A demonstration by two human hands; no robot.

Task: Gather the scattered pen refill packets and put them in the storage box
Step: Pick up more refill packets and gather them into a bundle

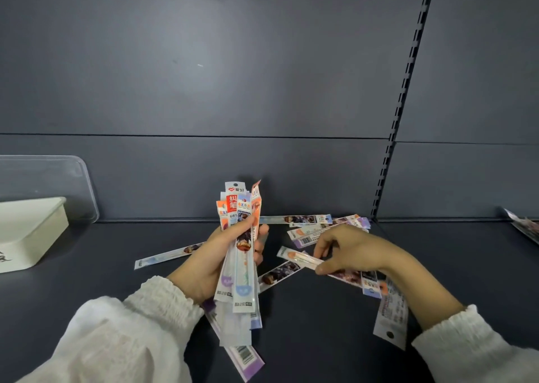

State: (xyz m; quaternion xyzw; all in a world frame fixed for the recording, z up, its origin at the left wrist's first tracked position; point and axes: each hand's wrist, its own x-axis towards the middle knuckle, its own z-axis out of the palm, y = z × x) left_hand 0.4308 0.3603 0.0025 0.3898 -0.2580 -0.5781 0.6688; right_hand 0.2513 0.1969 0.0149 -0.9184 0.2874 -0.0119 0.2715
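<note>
My left hand (204, 263) grips an upright bundle of pen refill packets (240, 254), their tops fanned out above my fingers. To its right, my right hand (347, 251) pinches one orange-and-clear packet (299, 258) lying just above the dark shelf. More packets lie scattered: a pile behind my right hand (318, 228), one flat at the left (166, 255), one under my right forearm (390, 315), and a purple one near the front (248, 359). The white storage box (32, 236) stands open at the far left.
A clear plastic lid (78, 184) leans against the back wall behind the box. The dark shelf surface (306, 324) runs to a grey back panel with a slotted upright (399, 114). Other packets lie at the far right edge (525, 228).
</note>
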